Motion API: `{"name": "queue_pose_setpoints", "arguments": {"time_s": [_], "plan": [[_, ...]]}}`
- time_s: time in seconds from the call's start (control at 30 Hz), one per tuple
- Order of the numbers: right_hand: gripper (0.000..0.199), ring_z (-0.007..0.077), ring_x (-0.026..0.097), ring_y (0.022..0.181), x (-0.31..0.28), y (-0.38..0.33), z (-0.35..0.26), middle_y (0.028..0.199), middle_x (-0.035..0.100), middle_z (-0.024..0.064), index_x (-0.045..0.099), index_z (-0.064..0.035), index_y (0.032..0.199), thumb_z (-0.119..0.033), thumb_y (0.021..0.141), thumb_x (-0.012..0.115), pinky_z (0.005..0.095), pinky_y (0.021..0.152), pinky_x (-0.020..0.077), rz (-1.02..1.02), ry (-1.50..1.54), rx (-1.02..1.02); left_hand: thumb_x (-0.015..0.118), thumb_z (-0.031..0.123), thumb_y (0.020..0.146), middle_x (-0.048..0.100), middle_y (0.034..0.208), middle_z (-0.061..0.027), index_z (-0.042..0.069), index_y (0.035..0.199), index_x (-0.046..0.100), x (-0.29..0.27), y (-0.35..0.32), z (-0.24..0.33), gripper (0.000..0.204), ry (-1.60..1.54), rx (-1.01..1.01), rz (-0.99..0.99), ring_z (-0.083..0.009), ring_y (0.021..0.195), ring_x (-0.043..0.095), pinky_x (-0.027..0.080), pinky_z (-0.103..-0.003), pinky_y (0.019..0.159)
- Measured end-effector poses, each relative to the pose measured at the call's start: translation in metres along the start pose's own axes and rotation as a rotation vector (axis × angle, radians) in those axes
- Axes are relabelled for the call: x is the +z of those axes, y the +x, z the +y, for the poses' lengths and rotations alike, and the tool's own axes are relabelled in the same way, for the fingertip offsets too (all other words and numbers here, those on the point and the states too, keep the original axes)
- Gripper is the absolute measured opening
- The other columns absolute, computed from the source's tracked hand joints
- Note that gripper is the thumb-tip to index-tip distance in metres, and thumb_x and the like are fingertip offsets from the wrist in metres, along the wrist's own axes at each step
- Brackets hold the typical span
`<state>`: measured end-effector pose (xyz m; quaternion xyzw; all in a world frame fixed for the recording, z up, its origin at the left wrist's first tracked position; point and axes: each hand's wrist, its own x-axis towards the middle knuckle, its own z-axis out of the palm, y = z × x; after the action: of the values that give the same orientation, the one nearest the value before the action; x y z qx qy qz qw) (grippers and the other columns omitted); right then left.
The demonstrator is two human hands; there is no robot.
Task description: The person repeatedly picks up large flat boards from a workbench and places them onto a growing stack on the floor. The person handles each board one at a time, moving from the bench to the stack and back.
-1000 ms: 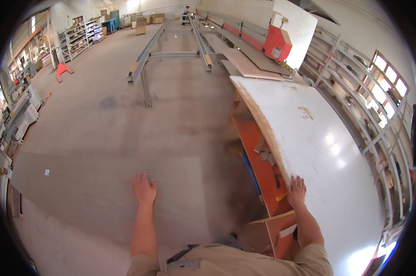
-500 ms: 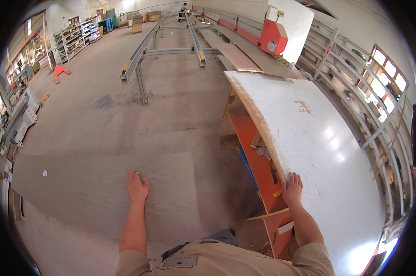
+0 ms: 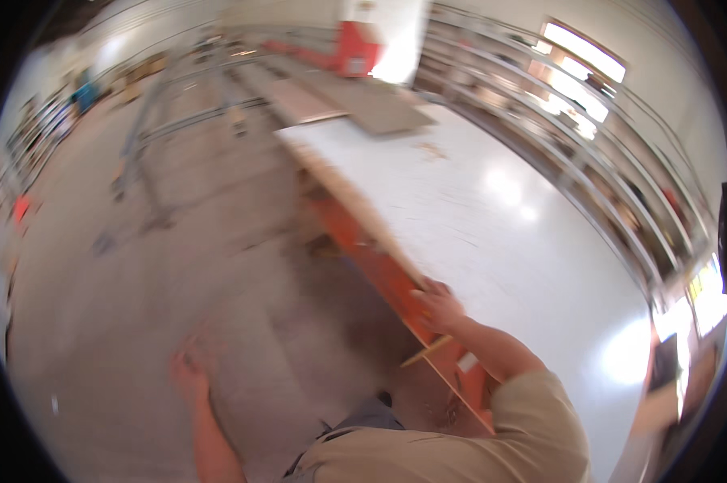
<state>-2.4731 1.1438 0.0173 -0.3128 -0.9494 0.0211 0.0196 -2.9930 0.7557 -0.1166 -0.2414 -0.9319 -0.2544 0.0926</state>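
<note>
My right hand [image 3: 440,307] rests on the worn front edge of a white-topped workbench [image 3: 492,266], its fingers laid over the rim and apart. To the left, my left hand [image 3: 191,364] is over a grey-brown wood-grain board [image 3: 122,402]; motion smears its fingers and most of the board's outline. I cannot tell whether that hand touches the board. Below the bench top, an orange-red shelf [image 3: 355,241] shows, its contents too blurred to name.
Flat panels [image 3: 379,109] lie at the bench's far end, near a red machine housing [image 3: 357,50]. Metal rail frames [image 3: 194,121] stand beyond the floor on the left. Long storage racks [image 3: 572,153] line the right wall beneath a bright window [image 3: 580,56].
The view has swung to the right and blurred, so the bench and racks fill more of it. My right hand stays at the bench edge; my left hand has become smeared.
</note>
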Motion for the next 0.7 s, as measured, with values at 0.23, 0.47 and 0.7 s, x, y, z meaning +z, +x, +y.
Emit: {"name": "queue_pose_setpoints", "arguments": {"time_s": [0.23,0.47,0.7], "plan": [[0.062,0.0365,0.032,0.142,-0.001,-0.006,0.004,0.134,0.053,0.0214,0.049,-0.0047,0.135,-0.031,0.082,0.066,0.0524,0.113,0.0313,0.120,-0.061,-0.070,0.052,0.012,0.099,0.060,0.123,-0.0185,0.002,0.124,0.058,-0.001,0.012,-0.004,0.027,-0.176,-0.047,0.118,-0.0321,0.107,0.062,0.052,-0.042,0.089],[0.065,0.0361,0.030,0.143,-0.006,-0.005,-0.001,0.133,0.055,0.0174,0.049,-0.0018,0.134,-0.031,0.079,0.066,0.0504,0.115,0.0292,0.066,-0.073,-0.040,0.047,0.029,0.106,0.068,0.114,-0.0164,0.007,0.127,0.059,-0.004,0.013,-0.014,0.033,-0.235,-0.020,0.070,-0.0319,0.098,0.066,0.051,-0.040,0.079],[0.067,0.0352,0.031,0.144,-0.003,-0.007,-0.002,0.132,0.057,0.0146,0.050,-0.0026,0.135,-0.032,0.077,0.067,0.0507,0.115,0.0286,0.088,-0.056,-0.050,0.045,0.038,0.106,0.066,0.113,-0.0179,0.002,0.125,0.058,-0.002,0.020,-0.020,0.043,-0.176,-0.052,0.124,-0.0304,0.103,0.065,0.051,-0.040,0.086]]}}
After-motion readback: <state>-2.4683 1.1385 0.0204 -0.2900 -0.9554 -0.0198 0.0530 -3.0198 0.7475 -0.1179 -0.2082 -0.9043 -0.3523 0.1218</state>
